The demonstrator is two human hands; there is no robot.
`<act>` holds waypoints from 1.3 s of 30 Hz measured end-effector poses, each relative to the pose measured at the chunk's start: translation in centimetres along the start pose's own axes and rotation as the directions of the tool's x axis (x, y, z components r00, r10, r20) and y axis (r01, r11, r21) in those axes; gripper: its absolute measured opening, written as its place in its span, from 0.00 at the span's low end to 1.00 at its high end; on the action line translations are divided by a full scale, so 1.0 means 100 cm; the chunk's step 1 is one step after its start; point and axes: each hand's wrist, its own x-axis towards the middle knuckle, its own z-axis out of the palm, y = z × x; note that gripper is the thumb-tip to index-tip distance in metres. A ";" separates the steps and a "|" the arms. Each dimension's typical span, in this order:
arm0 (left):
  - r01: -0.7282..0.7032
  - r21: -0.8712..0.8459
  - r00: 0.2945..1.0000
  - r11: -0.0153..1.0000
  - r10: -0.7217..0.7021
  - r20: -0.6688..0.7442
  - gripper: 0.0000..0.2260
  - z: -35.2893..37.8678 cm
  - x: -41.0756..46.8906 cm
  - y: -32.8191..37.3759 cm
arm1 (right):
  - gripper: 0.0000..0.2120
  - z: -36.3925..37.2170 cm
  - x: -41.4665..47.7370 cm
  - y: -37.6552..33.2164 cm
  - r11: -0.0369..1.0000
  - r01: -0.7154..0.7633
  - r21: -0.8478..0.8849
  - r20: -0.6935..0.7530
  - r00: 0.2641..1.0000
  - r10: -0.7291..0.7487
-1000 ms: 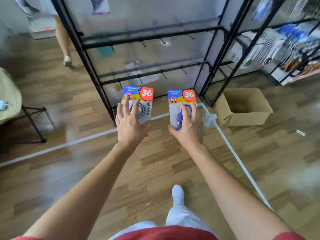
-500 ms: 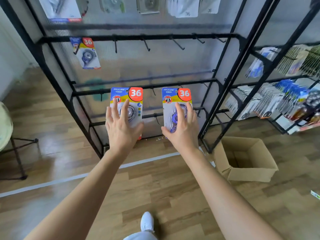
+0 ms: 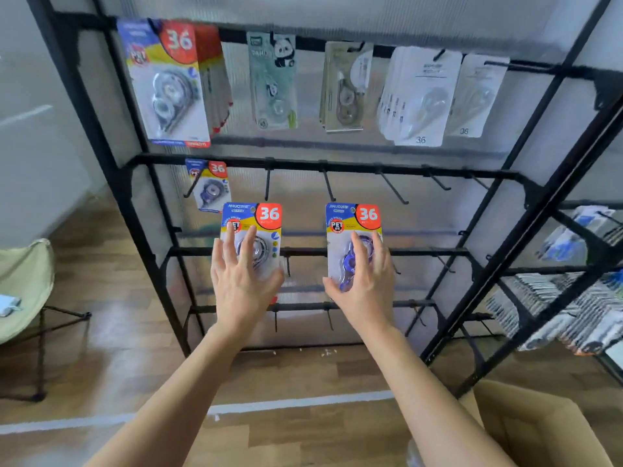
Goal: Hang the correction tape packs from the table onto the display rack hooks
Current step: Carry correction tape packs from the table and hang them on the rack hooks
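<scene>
While both packs are up in front of the display rack, neither is on a hook yet. Left hand holds the left pack, fingers spread over the blister and thumb at the card edge. Right hand grips the right pack the same way, fingers across the blister. Empty hooks sit at 12 o'clock of each pack, just above the top edges. One matching hung pack is at 10 o'clock of the left one. Handling guess: light, stiff card back, slick plastic bubble, and the card will probably flex if pinched at a corner. Current low grip looks right, since it leaves the small hang hole near the top edge free. Next move likely needs hole-to-hook-tip alignment, one pack at a time. Cardboard box is at 5 o'clock on the floor.
</scene>
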 end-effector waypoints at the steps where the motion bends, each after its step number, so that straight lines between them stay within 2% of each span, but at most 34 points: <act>1: 0.013 0.008 1.000 1.000 -0.013 -0.011 0.33 -0.001 0.005 -0.005 | 0.39 0.006 0.006 -0.002 1.000 0.007 0.015 0.002 1.000 -0.007; 11: 0.168 0.122 0.973 0.978 -0.145 -0.179 0.32 -0.022 0.038 -0.051 | 0.38 0.064 0.037 -0.029 0.980 0.126 0.153 0.062 0.989 -0.137; 17: 0.200 0.144 0.973 0.969 -0.178 -0.148 0.34 -0.020 0.057 -0.071 | 0.38 0.081 0.046 -0.038 0.975 0.152 0.160 0.070 0.984 -0.165; 30: -0.023 0.098 0.997 0.995 0.030 -0.066 0.34 -0.017 0.082 -0.133 | 0.38 0.120 0.048 -0.083 0.997 0.037 0.072 0.006 0.999 -0.038; 39: -0.095 0.053 0.995 0.994 0.095 -0.010 0.34 -0.024 0.080 -0.152 | 0.37 0.131 0.055 -0.105 1.000 -0.009 0.017 -0.011 1.000 0.009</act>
